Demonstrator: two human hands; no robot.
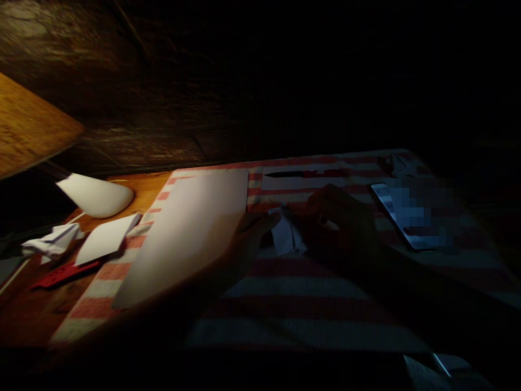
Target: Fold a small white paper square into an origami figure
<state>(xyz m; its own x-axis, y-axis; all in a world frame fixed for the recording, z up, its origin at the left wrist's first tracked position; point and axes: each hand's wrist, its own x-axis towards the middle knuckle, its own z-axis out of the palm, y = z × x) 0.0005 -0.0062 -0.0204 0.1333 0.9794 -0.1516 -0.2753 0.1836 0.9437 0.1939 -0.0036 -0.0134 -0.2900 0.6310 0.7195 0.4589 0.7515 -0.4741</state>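
Observation:
A small piece of folded white paper [285,236] is held between my two hands, above the striped cloth. My left hand [253,231] pinches its left edge, thumb on top. On the other side, my right hand [340,220] is curled with bent fingers at the paper's right edge; deep shadow hides most of its fingertips. A large white sheet of paper [195,228] lies flat under and beside my left forearm. Beyond my hands, a knife [285,174] with a dark blade and red handle rests on a white strip of paper [272,183].
A red-and-white striped cloth [285,307] covers the table. To the right lies a lit phone [391,209]. At left are a white lamp base [97,194] under its shade [32,125], crumpled paper [55,241], a folded white sheet [108,238] and a red object [65,274].

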